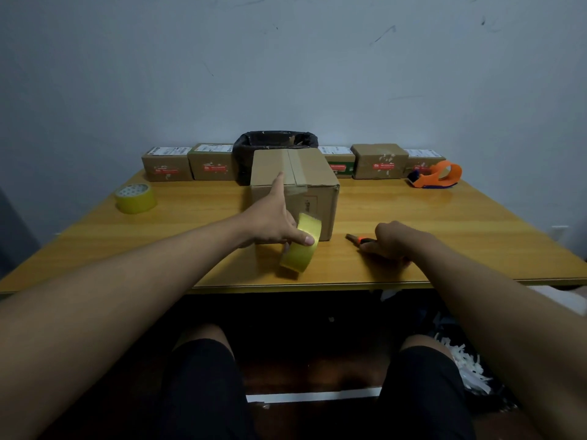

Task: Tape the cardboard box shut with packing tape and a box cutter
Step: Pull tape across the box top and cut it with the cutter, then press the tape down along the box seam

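Note:
A brown cardboard box (305,173) stands mid-table with its flaps down and tape along the top seam, running onto the front face. My left hand (274,222) holds a yellowish roll of packing tape (301,247) in front of the box, thumb across the roll, with the index finger stretched up onto the box's top front edge. To the right, my right hand (395,242) rests on the table, fingers closed on an orange box cutter (357,239) whose tip points left towards the box.
A second yellow tape roll (136,198) lies at the left. An orange tape dispenser (436,176) sits at the back right. A black-lined bin (273,144) and several small labelled boxes (166,165) line the wall. The wooden table's front edge (286,285) is near my knees.

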